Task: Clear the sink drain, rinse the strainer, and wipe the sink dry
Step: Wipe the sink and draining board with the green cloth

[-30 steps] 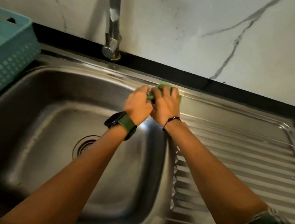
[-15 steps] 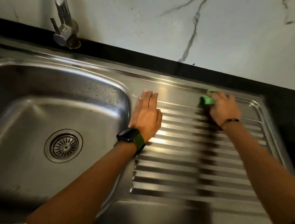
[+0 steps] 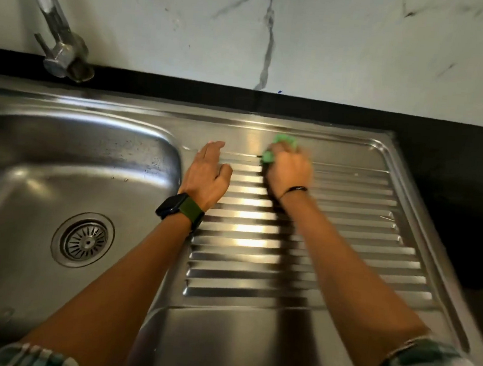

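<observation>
A steel sink basin [image 3: 37, 194] fills the left of the head view, with the round strainer [image 3: 83, 239] seated in its drain. To its right lies the ribbed drainboard [image 3: 354, 251]. My right hand [image 3: 289, 172] presses a bunched green cloth [image 3: 284, 141] onto the far end of the drainboard, most of the cloth hidden under the fingers. My left hand [image 3: 207, 177] rests flat, fingers together, on the drainboard edge beside the basin, holding nothing. A dark watch with a green strap is on the left wrist.
The tap [image 3: 58, 47] rises at the back left, its base on the black counter strip [image 3: 300, 102] below the white marble wall. Dark counter [image 3: 453, 184] lies right of the drainboard. Water droplets speckle the basin's far right wall.
My right hand has slid the green cloth leftward along the far end of the drainboard, toward my left hand. One second ago both hands held the cloth together at the basin's far corner.
</observation>
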A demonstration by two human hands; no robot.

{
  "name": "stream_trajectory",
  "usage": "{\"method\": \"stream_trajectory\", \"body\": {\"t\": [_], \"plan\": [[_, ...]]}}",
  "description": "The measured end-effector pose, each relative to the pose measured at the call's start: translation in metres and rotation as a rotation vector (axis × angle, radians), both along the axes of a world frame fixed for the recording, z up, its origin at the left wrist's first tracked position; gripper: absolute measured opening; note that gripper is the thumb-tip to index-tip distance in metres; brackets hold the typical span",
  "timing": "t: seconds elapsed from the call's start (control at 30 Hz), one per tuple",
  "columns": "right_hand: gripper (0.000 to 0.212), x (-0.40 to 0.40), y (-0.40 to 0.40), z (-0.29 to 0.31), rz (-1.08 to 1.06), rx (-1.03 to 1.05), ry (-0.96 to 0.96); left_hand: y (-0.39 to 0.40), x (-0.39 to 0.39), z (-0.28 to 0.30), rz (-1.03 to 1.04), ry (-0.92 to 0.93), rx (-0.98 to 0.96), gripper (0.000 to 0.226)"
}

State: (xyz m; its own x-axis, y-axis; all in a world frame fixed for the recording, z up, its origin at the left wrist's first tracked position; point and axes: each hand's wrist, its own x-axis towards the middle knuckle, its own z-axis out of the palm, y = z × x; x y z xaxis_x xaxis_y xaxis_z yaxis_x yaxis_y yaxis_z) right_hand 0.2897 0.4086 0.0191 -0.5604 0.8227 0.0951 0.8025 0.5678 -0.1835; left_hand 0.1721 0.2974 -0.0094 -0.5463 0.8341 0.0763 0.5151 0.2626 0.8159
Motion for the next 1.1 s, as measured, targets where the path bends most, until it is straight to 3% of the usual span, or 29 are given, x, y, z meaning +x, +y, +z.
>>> {"method": "stream_trajectory", "body": {"t": [0.13,0.27,0.43,0.53,0.6,0.73,0.83,0.93,1.1], "plan": [[0.031,-0.04,-0.051,-0.004,0.289,0.013,0.012,-0.004,0.002,0.0,0.0,0.011,0.074,0.04],[0.033,-0.017,-0.031,-0.002,0.359,0.107,-0.051,-0.009,0.002,0.003,-0.048,0.102,0.013,0.043],[0.048,0.086,0.031,-0.002,0.054,0.021,-0.069,-0.012,0.007,0.007,-0.117,0.192,-0.139,0.047],[0.047,0.157,0.056,0.004,-0.261,0.0,-0.078,-0.012,0.009,0.007,-0.115,0.215,-0.16,0.047],[0.044,0.174,0.052,0.007,-0.329,-0.002,-0.084,-0.011,0.011,0.01,-0.132,0.202,-0.145,0.048],[0.049,0.128,0.002,0.004,-0.217,-0.053,-0.096,-0.014,0.015,0.014,-0.144,0.128,-0.111,0.052],[0.042,0.062,-0.06,0.0,0.009,-0.087,-0.006,-0.019,0.021,0.018,-0.141,0.037,-0.062,0.061],[0.044,0.018,-0.12,-0.002,0.23,-0.106,0.023,-0.029,0.029,0.023,-0.103,-0.161,0.03,0.055],[0.04,0.059,-0.119,-0.002,0.396,-0.083,0.012,-0.057,0.044,0.021,-0.098,-0.224,0.065,0.042]]}}
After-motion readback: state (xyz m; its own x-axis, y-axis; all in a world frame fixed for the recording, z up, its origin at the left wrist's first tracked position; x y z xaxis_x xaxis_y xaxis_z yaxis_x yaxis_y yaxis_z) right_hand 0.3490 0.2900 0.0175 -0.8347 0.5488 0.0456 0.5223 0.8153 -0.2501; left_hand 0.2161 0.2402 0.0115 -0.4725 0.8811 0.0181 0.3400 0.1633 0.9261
